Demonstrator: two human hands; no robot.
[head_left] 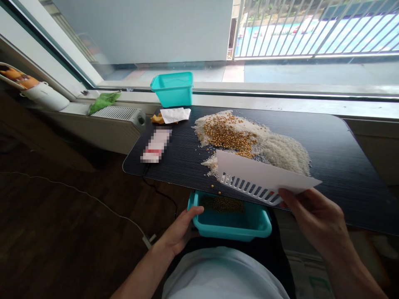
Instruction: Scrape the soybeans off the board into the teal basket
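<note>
My left hand (183, 226) grips the left rim of a turquoise plastic bin (230, 231), its thumb over the edge. The bin is held against the table's front edge, above my lap, with small greenish-brown grains (226, 204) inside. In my right hand (321, 209) is a white plastic panel with a row of slots (262, 170), pinched at its right end. The panel stands tilted on the tabletop in front of a heap of white rice (285, 151). Golden-yellow beans (229, 131) lie over the heap's left part. Some rice at the front is partly hidden by the panel.
A second turquoise bin (174, 91) stands at the table's back left, by the window. Near it lie a white paper (175, 115) and a blurred-out flat object (156, 144). A radiator (115, 120) with a green cloth (104, 101) is to the left. A cable (109, 211) crosses the floor.
</note>
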